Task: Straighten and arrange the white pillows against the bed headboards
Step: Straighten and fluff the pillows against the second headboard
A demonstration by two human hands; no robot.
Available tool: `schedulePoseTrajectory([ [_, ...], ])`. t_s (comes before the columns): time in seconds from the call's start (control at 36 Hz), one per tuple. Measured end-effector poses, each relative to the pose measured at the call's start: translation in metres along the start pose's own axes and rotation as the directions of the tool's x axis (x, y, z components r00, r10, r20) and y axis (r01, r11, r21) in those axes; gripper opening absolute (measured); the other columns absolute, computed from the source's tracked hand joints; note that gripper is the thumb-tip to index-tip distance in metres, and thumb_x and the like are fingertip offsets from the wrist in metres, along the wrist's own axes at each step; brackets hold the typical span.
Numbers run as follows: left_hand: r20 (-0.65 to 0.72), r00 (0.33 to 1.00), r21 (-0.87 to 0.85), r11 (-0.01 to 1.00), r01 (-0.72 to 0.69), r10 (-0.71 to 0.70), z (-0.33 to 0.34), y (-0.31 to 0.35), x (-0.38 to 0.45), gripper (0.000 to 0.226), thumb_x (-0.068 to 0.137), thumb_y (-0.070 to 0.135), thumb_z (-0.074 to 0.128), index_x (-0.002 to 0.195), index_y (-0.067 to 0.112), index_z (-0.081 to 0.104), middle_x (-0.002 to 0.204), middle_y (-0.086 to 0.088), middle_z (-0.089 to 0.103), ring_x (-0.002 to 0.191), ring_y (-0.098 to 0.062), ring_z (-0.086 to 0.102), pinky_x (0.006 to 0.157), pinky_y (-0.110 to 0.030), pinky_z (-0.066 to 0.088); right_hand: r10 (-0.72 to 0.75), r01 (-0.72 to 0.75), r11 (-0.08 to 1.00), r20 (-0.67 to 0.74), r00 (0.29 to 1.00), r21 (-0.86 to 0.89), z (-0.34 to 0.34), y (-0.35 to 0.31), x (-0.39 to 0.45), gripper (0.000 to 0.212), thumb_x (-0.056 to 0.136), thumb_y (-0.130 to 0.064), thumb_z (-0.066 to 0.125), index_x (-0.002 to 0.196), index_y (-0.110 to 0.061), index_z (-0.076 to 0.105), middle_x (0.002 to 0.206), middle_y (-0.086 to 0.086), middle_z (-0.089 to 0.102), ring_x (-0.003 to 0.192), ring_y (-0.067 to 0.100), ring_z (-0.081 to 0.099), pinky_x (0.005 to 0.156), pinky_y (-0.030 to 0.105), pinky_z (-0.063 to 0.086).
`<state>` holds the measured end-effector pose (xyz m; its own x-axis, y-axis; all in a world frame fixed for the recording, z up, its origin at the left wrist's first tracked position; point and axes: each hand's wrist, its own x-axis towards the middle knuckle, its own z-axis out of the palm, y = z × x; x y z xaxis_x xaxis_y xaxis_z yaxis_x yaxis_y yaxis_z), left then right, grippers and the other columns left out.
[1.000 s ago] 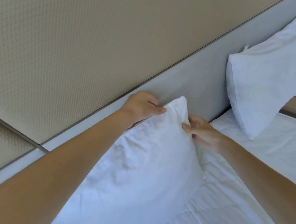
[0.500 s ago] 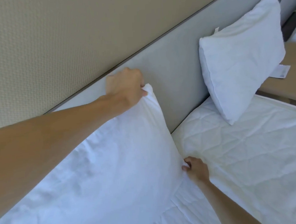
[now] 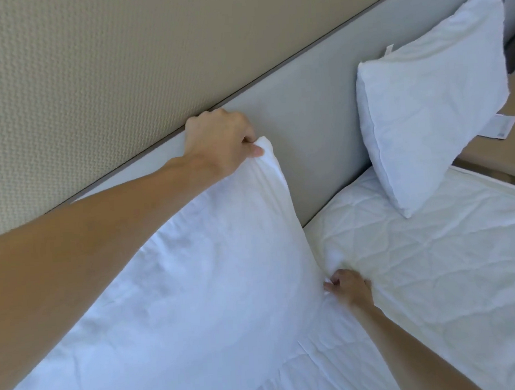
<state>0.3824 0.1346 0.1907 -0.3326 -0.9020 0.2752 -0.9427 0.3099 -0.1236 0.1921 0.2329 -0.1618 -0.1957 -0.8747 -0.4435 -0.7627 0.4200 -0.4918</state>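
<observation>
Under the left hand (image 3: 220,143), whose fingers (image 3: 255,149) pinch its top corner, the near pillow (image 3: 201,282) leans on the headboard (image 3: 314,101). Below, the right hand (image 3: 348,287) pinches its lower corner against the bed (image 3: 436,274). Uneven pulling could twist the soft pillow or let it slump sideways. Beyond both hands, the second pillow (image 3: 432,117) stands tilted; a jolt to the mattress might topple it.

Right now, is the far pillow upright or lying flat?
Upright, tilted: the far pillow leans against the headboard, one corner on the mattress.
</observation>
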Motion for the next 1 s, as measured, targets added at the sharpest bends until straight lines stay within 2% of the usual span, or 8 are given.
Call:
schedulePoseTrajectory([
  [0.11, 0.058, 0.998, -0.201, 0.979, 0.034, -0.023, -0.009, -0.002, -0.015, 0.055, 0.094, 0.053, 0.048, 0.056, 0.014, 0.041, 0.058, 0.004, 0.044, 0.071, -0.025, 0.048, 0.065, -0.032, 0.031, 0.011, -0.026, 0.969, 0.06, 0.998, 0.246, -0.038, -0.015, -0.014, 0.033, 0.085, -0.028, 0.063, 0.054, -0.021, 0.053, 0.068, -0.003, 0.057, 0.076, 0.019, 0.06, 0.068, 0.03, 0.04],
  [0.17, 0.012, 0.999, -0.414, 0.909, 0.043, -0.042, -0.018, -0.003, -0.037, 0.054, 0.096, 0.049, 0.049, 0.052, 0.021, 0.037, 0.055, 0.006, 0.04, 0.06, -0.014, 0.043, 0.062, -0.031, 0.035, -0.049, 0.025, 0.965, 0.086, 0.995, 0.261, -0.059, -0.023, -0.024, 0.02, 0.09, -0.032, 0.063, 0.074, -0.019, 0.064, 0.083, -0.003, 0.061, 0.086, 0.018, 0.059, 0.076, 0.028, 0.042],
  [0.22, -0.047, 0.994, -0.606, 0.794, 0.051, -0.1, -0.029, -0.004, -0.071, 0.043, 0.096, 0.045, 0.052, 0.057, 0.028, 0.056, 0.063, 0.008, 0.055, 0.062, -0.004, 0.053, 0.065, -0.026, 0.043, -0.133, 0.107, 0.954, 0.078, 0.988, 0.281, -0.077, -0.034, -0.033, 0.027, 0.093, -0.041, 0.061, 0.094, -0.014, 0.065, 0.099, -0.001, 0.067, 0.097, 0.021, 0.063, 0.086, 0.031, 0.047],
  [0.33, 0.147, 0.957, -0.775, 0.573, 0.269, -0.25, -0.04, -0.017, -0.154, 0.033, 0.095, 0.043, 0.053, 0.081, 0.024, 0.076, 0.083, 0.012, 0.074, 0.074, 0.01, 0.063, 0.065, -0.005, 0.041, -0.329, 0.274, 0.902, 0.12, 0.937, 0.335, -0.111, -0.082, -0.078, 0.031, 0.098, -0.04, 0.053, 0.086, -0.017, 0.069, 0.087, -0.004, 0.075, 0.083, 0.014, 0.067, 0.079, 0.03, 0.05],
  [0.56, 0.708, 0.619, -0.594, 0.187, 0.783, -0.34, 0.001, -0.057, -0.306, 0.024, 0.095, 0.018, 0.052, 0.086, 0.023, 0.073, 0.083, 0.004, 0.075, 0.081, -0.012, 0.071, 0.09, -0.041, 0.054, -0.6, 0.542, 0.798, 0.417, 0.683, 0.262, -0.103, -0.193, -0.185, 0.032, 0.099, -0.037, 0.052, 0.089, -0.013, 0.07, 0.085, -0.004, 0.076, 0.08, 0.01, 0.07, 0.085, 0.03, 0.052],
  [0.78, 0.95, 0.288, -0.277, 0.104, 0.955, -0.121, 0.037, -0.091, -0.385, 0.026, 0.091, 0.038, 0.06, 0.11, 0.02, 0.065, 0.103, 0.001, 0.074, 0.096, -0.016, 0.068, 0.088, -0.032, 0.053, -0.155, 0.706, 0.679, 0.9, 0.406, -0.201, 0.0, -0.262, -0.235, 0.031, 0.097, -0.036, 0.048, 0.12, -0.019, 0.061, 0.124, -0.002, 0.065, 0.104, 0.022, 0.066, 0.085, 0.031, 0.051],
  [0.89, 0.981, 0.183, -0.176, 0.101, 0.979, -0.068, 0.041, -0.107, -0.397, 0.035, 0.086, 0.034, 0.066, 0.12, 0.026, 0.061, 0.118, 0.002, 0.066, 0.111, -0.015, 0.059, 0.099, -0.037, 0.048, 0.123, 0.73, 0.531, 0.892, 0.436, -0.43, 0.03, -0.287, -0.234, 0.048, 0.091, -0.052, 0.057, 0.134, -0.03, 0.054, 0.124, -0.013, 0.06, 0.116, 0.024, 0.061, 0.097, 0.044, 0.052],
  [1.0, 0.977, 0.176, -0.164, 0.102, 0.981, -0.118, 0.028, -0.135, -0.384, 0.04, 0.089, 0.044, 0.062, 0.124, 0.023, 0.057, 0.124, -0.002, 0.065, 0.116, -0.027, 0.059, 0.107, -0.046, 0.041, 0.094, 0.66, 0.608, 0.865, 0.492, -0.442, 0.027, -0.311, -0.209, 0.051, 0.096, -0.038, 0.06, 0.141, -0.018, 0.049, 0.146, 0.0, 0.053, 0.121, 0.012, 0.053, 0.082, 0.021, 0.055],
])
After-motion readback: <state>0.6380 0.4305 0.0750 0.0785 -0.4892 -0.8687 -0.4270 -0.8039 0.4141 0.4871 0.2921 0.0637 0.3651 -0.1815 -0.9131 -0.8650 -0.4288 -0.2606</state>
